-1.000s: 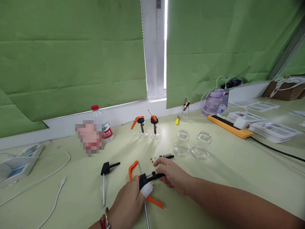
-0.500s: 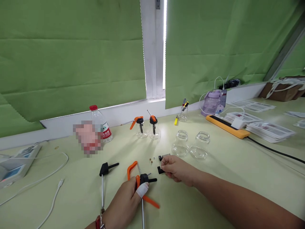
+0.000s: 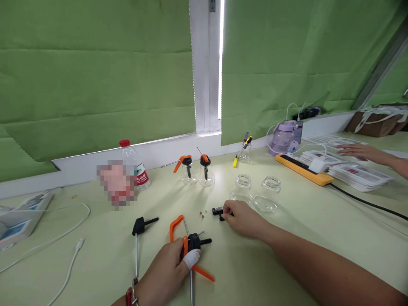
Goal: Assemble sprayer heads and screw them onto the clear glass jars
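Note:
My left hand (image 3: 174,265), with white tape on the thumb, is closed around a spray head (image 3: 194,241) with a black cap, orange trigger parts and metal tubes. My right hand (image 3: 244,216) is closed in a pinch. A small black plastic piece (image 3: 221,218) shows at its fingertips, mostly hidden by the fingers. Right beside it lies a black part with a spring (image 3: 217,210); whether the fingers touch that one, I cannot tell. Several tiny parts (image 3: 202,216) are scattered to the left. Farther left lies a black nozzle piece with a metal tube (image 3: 139,226).
Two glass jars (image 3: 267,199) stand behind my right hand. Two capped jars (image 3: 206,174) are farther back, near a plastic bottle (image 3: 140,170). An orange power strip (image 3: 302,169) and stacked papers (image 3: 360,176) lie right. Another person's hand (image 3: 363,151) reaches over papers.
My right hand has moved up and slightly right with the small black piece, to the spring part. My left hand has barely moved. Another person's hand has come in at the right.

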Available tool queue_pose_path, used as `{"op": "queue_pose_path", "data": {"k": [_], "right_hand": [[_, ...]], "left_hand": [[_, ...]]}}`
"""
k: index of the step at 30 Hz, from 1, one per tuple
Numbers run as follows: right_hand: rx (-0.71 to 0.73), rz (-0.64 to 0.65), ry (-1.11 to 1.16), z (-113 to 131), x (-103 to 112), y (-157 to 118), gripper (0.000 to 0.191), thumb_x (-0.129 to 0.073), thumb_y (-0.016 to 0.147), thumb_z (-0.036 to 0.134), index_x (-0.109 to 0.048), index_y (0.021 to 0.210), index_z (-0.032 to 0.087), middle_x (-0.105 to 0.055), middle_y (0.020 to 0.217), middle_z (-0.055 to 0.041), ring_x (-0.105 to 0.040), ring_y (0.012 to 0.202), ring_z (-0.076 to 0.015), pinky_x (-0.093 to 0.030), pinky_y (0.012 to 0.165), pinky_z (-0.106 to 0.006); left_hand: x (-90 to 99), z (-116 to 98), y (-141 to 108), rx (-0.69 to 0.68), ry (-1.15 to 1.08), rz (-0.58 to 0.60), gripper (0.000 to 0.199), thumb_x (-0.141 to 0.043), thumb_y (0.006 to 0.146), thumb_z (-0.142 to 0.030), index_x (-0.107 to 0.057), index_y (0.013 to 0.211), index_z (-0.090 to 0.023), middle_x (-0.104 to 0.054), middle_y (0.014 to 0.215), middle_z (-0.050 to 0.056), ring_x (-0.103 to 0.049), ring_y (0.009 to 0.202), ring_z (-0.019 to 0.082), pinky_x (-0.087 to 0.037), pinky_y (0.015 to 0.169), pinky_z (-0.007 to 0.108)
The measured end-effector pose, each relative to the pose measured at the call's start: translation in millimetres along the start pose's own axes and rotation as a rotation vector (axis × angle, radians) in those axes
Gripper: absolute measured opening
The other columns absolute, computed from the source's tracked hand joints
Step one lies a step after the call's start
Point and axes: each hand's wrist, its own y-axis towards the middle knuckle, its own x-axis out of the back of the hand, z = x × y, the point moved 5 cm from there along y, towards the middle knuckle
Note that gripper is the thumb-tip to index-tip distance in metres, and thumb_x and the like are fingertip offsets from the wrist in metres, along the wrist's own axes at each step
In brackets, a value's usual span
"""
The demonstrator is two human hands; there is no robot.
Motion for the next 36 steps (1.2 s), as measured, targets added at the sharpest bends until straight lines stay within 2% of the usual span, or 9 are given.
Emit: {"op": "queue_pose_path", "data": {"k": [9,14,19,28,36], "right_hand": [[0.042,-0.046,-0.147,11.3,12.5,-2.9,0.009,-0.052,0.082,0.023,-0.057,0.076,0.019,-0.063,0.077,-0.0035,-0.051,0.066,-0.0147,-0.030,0.054,-0.024],[0.011,-0.058,-0.146,9.4,20.2,-3.5,0.010,-0.051,0.082,0.022,-0.056,0.074,0.019,-0.063,0.074,-0.0026,-0.051,0.062,-0.0140,-0.029,0.052,-0.024],[-0.024,-0.063,-0.122,7.8,26.7,-4.8,0.013,-0.052,0.084,0.029,-0.058,0.077,0.020,-0.064,0.077,-0.0034,-0.052,0.062,-0.0145,-0.030,0.051,-0.025],[-0.011,-0.052,-0.180,8.5,23.7,-8.5,0.013,-0.054,0.084,0.030,-0.056,0.075,0.020,-0.063,0.078,-0.0043,-0.053,0.066,-0.0163,-0.030,0.052,-0.025],[-0.040,0.022,-0.224,4.8,29.2,-5.4,0.034,-0.045,0.090,0.038,-0.052,0.064,0.019,-0.059,0.068,-0.0050,-0.050,0.058,-0.0158,-0.027,0.051,-0.027]], "left_hand": [[-1.4,3.7,1.6,0.006,0.021,0.001,0.039,-0.041,0.084,-0.055,-0.051,0.073,-0.019,-0.055,0.071,0.002,-0.048,0.064,0.018,-0.037,0.057,0.026],[-0.6,3.3,1.5,0.019,0.019,0.001,0.038,-0.042,0.084,-0.054,-0.051,0.072,-0.019,-0.054,0.071,0.002,-0.048,0.064,0.018,-0.037,0.057,0.026],[-0.6,2.7,1.5,0.022,0.016,0.005,0.037,-0.042,0.084,-0.053,-0.052,0.073,-0.019,-0.055,0.072,0.002,-0.049,0.065,0.019,-0.038,0.058,0.027],[-2.0,5.7,2.2,0.026,0.023,0.002,0.036,-0.043,0.084,-0.053,-0.050,0.072,-0.019,-0.053,0.071,0.002,-0.047,0.064,0.018,-0.037,0.057,0.027],[-2.4,1.3,1.7,0.031,-0.023,0.048,0.032,-0.044,0.085,-0.050,-0.050,0.076,-0.020,-0.056,0.076,0.001,-0.050,0.068,0.018,-0.039,0.061,0.027]]}}
